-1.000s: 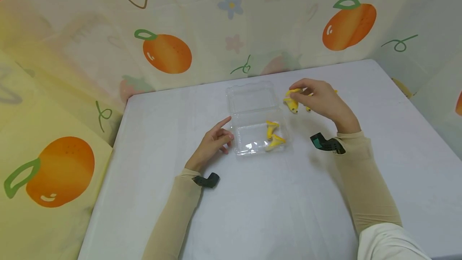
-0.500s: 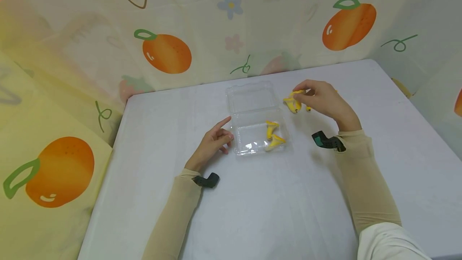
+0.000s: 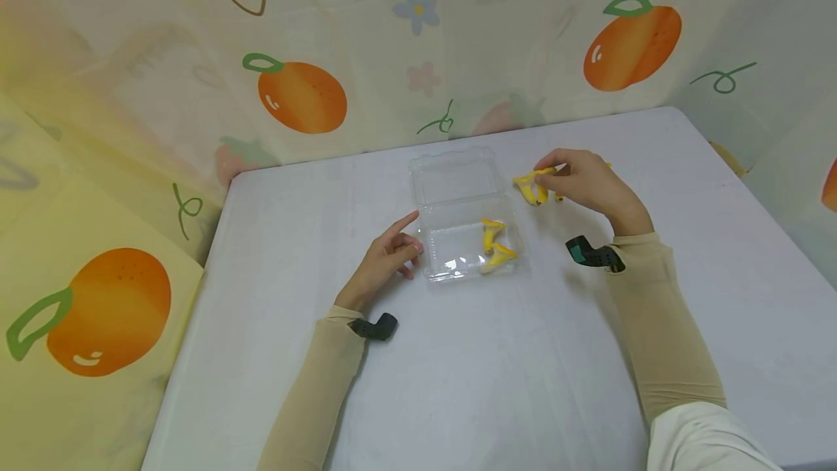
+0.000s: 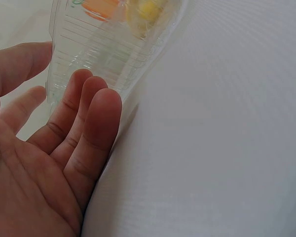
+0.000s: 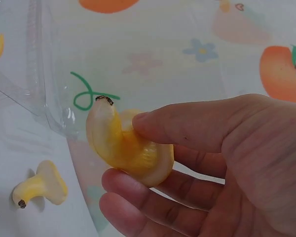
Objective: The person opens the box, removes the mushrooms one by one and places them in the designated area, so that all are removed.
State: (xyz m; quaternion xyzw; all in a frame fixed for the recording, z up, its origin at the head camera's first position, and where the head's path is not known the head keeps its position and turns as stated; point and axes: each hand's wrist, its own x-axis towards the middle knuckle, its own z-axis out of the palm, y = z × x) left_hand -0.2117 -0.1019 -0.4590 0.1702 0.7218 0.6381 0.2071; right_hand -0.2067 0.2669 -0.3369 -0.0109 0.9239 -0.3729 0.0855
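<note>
My right hand (image 3: 585, 180) pinches a yellow, trumpet-shaped mushroom (image 5: 130, 143) with a dark stem end, thumb on one side and fingers on the other. In the right wrist view, another such mushroom (image 5: 49, 183) lies on the table near the clear plastic box. Toward the middle of the table, the box (image 3: 441, 242) lies with its lid (image 3: 454, 176) folded back. Two mushrooms are inside at its right, one (image 3: 490, 236) behind the other (image 3: 500, 256). My left hand (image 3: 386, 256) is at the box's left side with loosely bent fingers; in the left wrist view its fingertips are against or close to the clear wall.
Small yellow parts (image 3: 559, 197) of something show below and behind the right hand, which mostly hides them. A white cloth (image 3: 458, 369) covers the table. Curtains printed with oranges (image 3: 304, 97) hang close behind the table and at its sides.
The right hand has shifted slightly right and then a little lower, with the mushroom turning in its fingers. The left hand and the box stay still.
</note>
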